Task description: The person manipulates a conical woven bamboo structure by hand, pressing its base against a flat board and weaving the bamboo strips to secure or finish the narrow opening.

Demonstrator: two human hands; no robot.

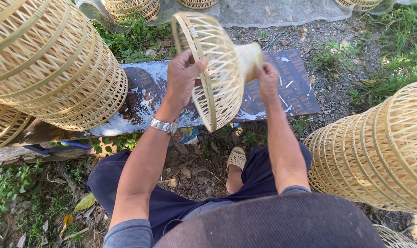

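Left hand point(183, 78) grips the rim of a woven bamboo basket point(217, 69); right hand point(267, 82), at three o'clock, pinches its narrow base. Stacked baskets point(56, 64) sit at nine o'clock.

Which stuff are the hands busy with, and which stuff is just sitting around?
Busy with:
- woven bamboo basket, held up on its side
- left hand gripping its rim
- right hand at its narrow end

Sitting around:
- basket stack on the left
- basket stack on the right
- painted board on the ground
- dry leaves
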